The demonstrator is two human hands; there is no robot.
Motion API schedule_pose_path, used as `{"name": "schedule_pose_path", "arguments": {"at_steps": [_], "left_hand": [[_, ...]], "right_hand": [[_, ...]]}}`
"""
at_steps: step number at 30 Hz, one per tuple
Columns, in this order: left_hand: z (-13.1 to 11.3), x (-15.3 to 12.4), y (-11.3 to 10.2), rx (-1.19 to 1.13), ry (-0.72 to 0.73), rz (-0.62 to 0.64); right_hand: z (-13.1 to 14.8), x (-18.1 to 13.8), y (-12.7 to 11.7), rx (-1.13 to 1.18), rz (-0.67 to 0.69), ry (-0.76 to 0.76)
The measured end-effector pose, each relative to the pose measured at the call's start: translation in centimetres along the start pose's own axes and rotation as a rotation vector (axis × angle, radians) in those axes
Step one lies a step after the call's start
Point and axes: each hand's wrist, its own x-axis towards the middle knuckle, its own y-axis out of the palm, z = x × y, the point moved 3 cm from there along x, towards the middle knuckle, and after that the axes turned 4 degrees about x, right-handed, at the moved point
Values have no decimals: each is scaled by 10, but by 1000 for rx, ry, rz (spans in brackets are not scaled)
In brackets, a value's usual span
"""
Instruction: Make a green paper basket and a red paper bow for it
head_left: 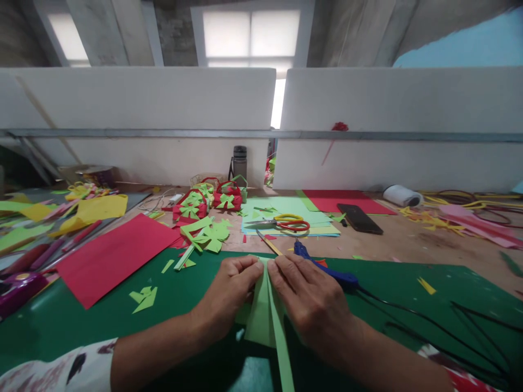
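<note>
– Over the green work surface, where does your light-green paper lie?
– Between your left hand and right hand, long axis running from fingertips toward you.
– Grip?
– Both pinch its far end, equally near.

Viewed from the head, forward and down

The scene is viewed by one camera worn on the person's head, above the near side of the table. It is pointed forward and tilted down, so the green mat is seen at a slant, with its far right corner included. The left hand and the right hand are framed close, low in the centre. Beyond the table's far edge, the white panels are faced nearly square on, and a window is taken in at the top.
</note>
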Motion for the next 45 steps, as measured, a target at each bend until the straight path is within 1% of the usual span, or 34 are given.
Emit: {"name": "schedule_pose_path", "arguments": {"at_steps": [4,8,13,16,19,25,27,30,33,35,37,41,45], "left_hand": [[0,0,0,-53,63,49],[-1,0,1,-108,120,81],[0,-1,4,-218,109,90],[2,-1,4,-267,60,44],[2,-1,2,-233,39,-9],[0,2,-3,-36,54,-76],[-2,1,-4,9,74,-81],[-3,-1,-4,106,111,-77],[-4,-3,-2,207,146,-53],[-5,-4,0,252,171,-53],[-6,-5,1,297,201,-58],[-8,-5,4,406,266,-60],[-10,-5,7,462,302,-77]], "right_hand": [[4,1,-2,16,-45,27],[8,-1,-7,76,-107,-22],[10,-6,-9,94,-118,-69],[10,-8,-9,104,-100,-96],[11,-10,-7,126,-99,-108],[10,-10,-8,232,-110,-102],[3,-6,-11,323,-140,-29],[-11,1,-14,459,-202,182],[-22,4,-13,571,-173,358],[-25,3,-10,629,-117,419],[-24,2,-9,651,-80,447],[-23,0,-8,681,-56,492],[-25,4,-8,759,25,619]]}}
